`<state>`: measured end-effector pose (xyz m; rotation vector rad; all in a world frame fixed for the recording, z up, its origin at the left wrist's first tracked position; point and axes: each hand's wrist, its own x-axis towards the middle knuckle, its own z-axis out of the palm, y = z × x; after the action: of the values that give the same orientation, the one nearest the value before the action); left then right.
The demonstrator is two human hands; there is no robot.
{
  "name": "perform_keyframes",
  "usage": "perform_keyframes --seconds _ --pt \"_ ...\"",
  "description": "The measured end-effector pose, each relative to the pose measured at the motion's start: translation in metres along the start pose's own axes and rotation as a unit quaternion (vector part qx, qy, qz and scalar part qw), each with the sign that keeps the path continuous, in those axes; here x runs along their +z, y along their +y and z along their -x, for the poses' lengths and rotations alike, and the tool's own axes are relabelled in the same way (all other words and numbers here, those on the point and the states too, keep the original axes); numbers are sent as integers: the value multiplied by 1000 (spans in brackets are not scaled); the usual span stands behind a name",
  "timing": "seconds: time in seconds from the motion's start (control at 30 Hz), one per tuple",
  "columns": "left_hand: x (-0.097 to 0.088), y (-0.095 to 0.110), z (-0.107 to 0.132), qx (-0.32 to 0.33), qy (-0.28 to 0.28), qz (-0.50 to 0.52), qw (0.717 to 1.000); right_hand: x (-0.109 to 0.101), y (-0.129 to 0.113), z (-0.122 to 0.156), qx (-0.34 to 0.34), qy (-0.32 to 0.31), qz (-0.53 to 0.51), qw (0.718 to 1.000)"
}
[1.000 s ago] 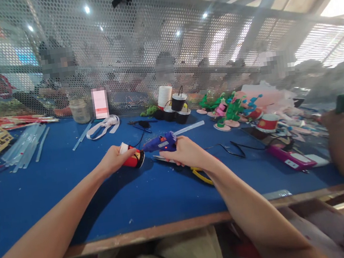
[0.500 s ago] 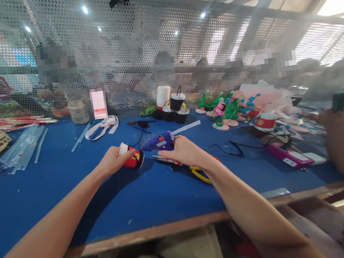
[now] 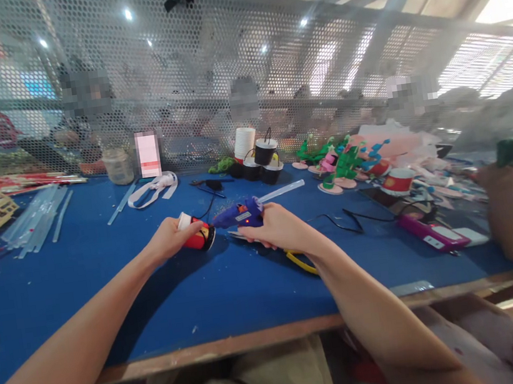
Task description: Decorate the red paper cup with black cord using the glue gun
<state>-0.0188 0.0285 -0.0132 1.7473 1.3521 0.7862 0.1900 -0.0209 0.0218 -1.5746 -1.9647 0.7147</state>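
Left hand: the left hand is curled around the white part of a cup, thumb lying along its side, fingers mostly hidden behind; the grip leaves no visible gap.
Cup: the red, white and black cup is tilted above the table, left of centre, its black end towards the right.
Right hand: the right hand is wrapped around the handle of a purple glue gun, fingers bent in; how far the trigger is pressed cannot be told.
Nozzle: it points left at the cup's black end; whether it touches is too small to tell. A clear stick juts from the gun's rear.
Good handling: it would seem best to steady the cup, press the trigger lightly for a thin, even bead, and keep the left thumb clear of the hot tip.
Hazard: yellow-handled scissors lie beneath the right hand, so a low wrist might knock them.
Table: a blue top carries loose glue sticks and white ribbon to the left, black cups at the back, green and pink crafts and a magenta power strip to the right.
Room: a perforated metal screen stands behind, with bright lights beyond; at far right, a co-worker's hand holds something green.
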Motion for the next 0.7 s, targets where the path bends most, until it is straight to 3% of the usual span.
perform_keyframes --seconds 0.27,0.53,0.7 --pt "0 -8 -5 0 1 24 1000 2 -4 6 -42 -5 48 998" --pt "0 0 0 -20 19 29 999 6 -3 8 -72 -1 85 994" --pt "1 -5 -3 -15 10 34 999 4 -3 7 -55 -6 68 996"
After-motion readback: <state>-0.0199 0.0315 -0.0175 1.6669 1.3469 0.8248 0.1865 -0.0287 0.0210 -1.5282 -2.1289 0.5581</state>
